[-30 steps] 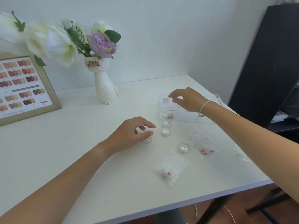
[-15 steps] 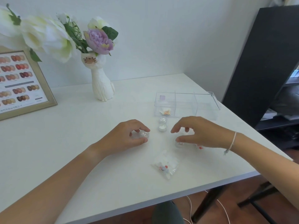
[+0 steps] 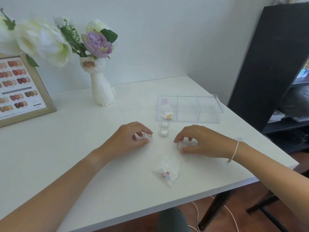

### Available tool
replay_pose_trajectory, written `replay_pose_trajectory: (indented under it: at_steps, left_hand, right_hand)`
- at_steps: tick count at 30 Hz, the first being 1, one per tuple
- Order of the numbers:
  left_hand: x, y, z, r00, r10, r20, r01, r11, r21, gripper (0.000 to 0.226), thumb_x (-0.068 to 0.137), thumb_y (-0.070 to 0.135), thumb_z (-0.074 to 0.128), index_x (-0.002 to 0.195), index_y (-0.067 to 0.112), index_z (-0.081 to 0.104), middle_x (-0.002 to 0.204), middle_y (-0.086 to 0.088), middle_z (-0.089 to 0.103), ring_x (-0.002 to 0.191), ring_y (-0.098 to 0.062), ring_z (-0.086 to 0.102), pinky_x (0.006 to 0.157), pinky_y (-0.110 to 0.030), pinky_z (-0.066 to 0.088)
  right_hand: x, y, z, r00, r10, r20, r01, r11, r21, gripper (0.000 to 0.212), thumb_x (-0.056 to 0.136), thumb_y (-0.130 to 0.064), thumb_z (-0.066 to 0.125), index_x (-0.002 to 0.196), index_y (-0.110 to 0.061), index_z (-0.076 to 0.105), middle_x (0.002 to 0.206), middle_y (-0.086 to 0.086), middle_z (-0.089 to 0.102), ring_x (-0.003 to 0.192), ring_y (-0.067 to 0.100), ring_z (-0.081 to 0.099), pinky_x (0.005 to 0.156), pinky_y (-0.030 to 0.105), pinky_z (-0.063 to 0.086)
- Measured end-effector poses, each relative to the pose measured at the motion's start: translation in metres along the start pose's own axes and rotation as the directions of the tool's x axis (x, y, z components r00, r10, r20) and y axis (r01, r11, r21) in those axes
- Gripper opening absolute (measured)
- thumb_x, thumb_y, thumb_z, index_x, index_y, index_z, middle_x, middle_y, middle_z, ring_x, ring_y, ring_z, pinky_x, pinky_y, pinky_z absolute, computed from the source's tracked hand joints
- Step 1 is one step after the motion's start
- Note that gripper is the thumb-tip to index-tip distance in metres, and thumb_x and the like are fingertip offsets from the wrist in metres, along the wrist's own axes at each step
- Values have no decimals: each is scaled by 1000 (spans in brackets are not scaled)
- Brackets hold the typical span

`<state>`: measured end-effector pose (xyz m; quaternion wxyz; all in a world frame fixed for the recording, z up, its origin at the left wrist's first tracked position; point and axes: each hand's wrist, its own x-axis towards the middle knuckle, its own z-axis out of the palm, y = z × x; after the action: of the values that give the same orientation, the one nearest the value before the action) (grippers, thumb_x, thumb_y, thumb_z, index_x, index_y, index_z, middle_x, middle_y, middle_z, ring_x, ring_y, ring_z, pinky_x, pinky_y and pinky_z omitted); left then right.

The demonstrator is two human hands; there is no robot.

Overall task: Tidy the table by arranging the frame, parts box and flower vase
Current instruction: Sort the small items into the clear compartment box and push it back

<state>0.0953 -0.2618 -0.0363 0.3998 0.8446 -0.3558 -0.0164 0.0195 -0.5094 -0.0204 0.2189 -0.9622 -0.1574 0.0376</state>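
White laminate tabletop point(image 3: 70, 148) carries a clear plastic parts box point(image 3: 189, 108) with open compartments at the right rear, a white cat-shaped flower vase point(image 3: 102, 91) near the wall, and a gold-edged frame point(image 3: 21, 87) of nail swatches leaning at far left. Left hand point(image 3: 127, 139) pinches a small round glitter jar point(image 3: 148, 136) between thumb and fingertips. Right hand point(image 3: 200, 141) likewise curls around a second small glitter jar point(image 3: 180, 145), just above a clear plastic packet point(image 3: 168, 169).

Soft, even daylight; faint shadows, slight softness, wide-angle bending at edges.
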Motion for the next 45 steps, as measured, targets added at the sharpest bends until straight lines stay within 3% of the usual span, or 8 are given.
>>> replay_pose_trajectory:
  at_steps: [5,10,17,22,30,34,40,45]
  left_hand:
    - [12,14,-2,998,26,-49,-30,996,-79,25,80,13,67,87,37,66,96,14,65,82,-2,57,66,-12,44]
    - [34,33,-1,995,64,-71,-71,993,-96,24,80,12,67,87,35,66,96,17,65,81,-1,57,68,-13,46]
    - [72,53,7,993,94,-64,-100,991,-89,21,80,13,68,85,34,66,99,15,65,83,-2,58,69,-17,48]
    - [107,60,15,995,86,-41,-88,995,-48,23,79,17,68,81,39,64,93,16,64,71,7,56,63,-5,43]
    - [165,57,26,997,49,65,-57,992,116,13,81,21,64,85,34,64,100,9,64,82,-9,58,69,-10,43]
    - [184,53,32,993,15,114,-42,971,233,10,81,21,63,90,24,66,95,11,61,70,1,51,57,0,35]
    - [199,53,37,975,-52,216,-51,894,445,13,81,21,63,93,17,66,105,0,62,91,-13,55,76,-26,43]
    - [203,54,44,968,-103,229,-37,842,538,16,79,20,63,94,17,65,102,3,59,92,-15,53,73,-27,41]
  right_hand:
    - [2,5,-6,999,-1,-51,3,999,35,26,81,-36,63,107,-35,60,104,-13,59,86,3,47,82,25,44]
    - [2,15,-15,993,1,-116,8,996,85,24,80,-36,65,103,-37,60,104,-13,59,82,0,48,70,8,37]
    - [1,29,-31,973,26,-228,14,985,174,20,78,-32,68,95,-39,61,102,-10,63,80,4,51,67,3,36]
    - [-3,42,-48,948,40,-315,19,983,181,23,79,-31,67,90,-47,55,96,-21,61,79,3,51,66,2,36]
    - [-8,66,-73,882,102,-461,22,966,258,16,78,-29,68,89,-39,61,76,-39,59,64,-11,49,59,0,36]
    - [-7,74,-77,868,109,-485,44,956,292,18,78,-26,69,84,-41,59,75,-49,53,61,-15,49,55,0,36]
    - [-3,85,-75,866,131,-483,28,951,308,21,77,-29,69,81,-46,57,75,-43,58,66,-14,50,54,0,38]
    - [-2,91,-73,875,130,-466,17,954,299,18,76,-34,68,82,-47,58,79,-49,54,68,-14,50,54,1,38]
